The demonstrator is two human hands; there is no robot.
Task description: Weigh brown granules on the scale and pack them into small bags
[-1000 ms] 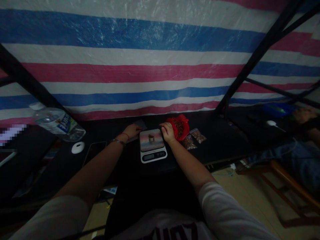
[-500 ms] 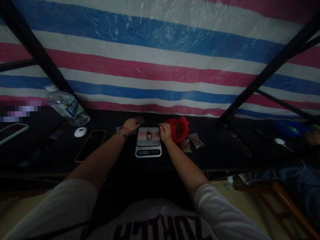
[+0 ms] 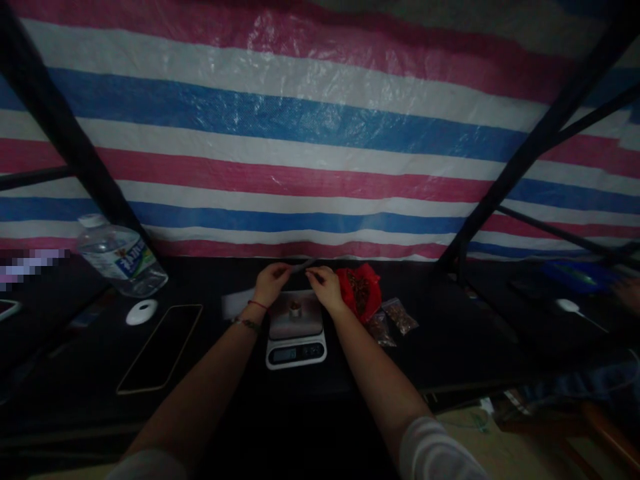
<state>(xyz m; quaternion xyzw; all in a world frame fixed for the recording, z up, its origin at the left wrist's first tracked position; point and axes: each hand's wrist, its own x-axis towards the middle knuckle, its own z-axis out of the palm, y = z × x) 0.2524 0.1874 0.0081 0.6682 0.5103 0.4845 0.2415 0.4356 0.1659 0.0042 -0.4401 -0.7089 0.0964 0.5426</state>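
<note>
Above the back edge of a kitchen scale (image 3: 296,353), my left hand (image 3: 273,281) pinches a small clear plastic bag (image 3: 303,265). The fingers of my right hand (image 3: 326,287) close on the bag's near edge from the other side. On the scale's metal plate stands a small round metal cup (image 3: 295,309); its contents are too dark to make out. Just right of my right hand sits an open red bag (image 3: 361,291) full of brown, grainy bits. Two small filled clear bags, a nearer one (image 3: 381,330) and a farther one (image 3: 399,315), lie beside it.
Flat pale plastic bags (image 3: 236,305) lie left of the scale. Farther left are a phone (image 3: 160,348), a white computer mouse (image 3: 141,312) and a large clear bottle (image 3: 123,257). Another person's blurred hand (image 3: 627,293) is at far right. Striped sheeting (image 3: 300,180) hangs behind.
My left hand has lifted the small bag and brought it rightward over the scale's back edge. My right hand has left the scale's side and met it there. The camera view has tilted up.
</note>
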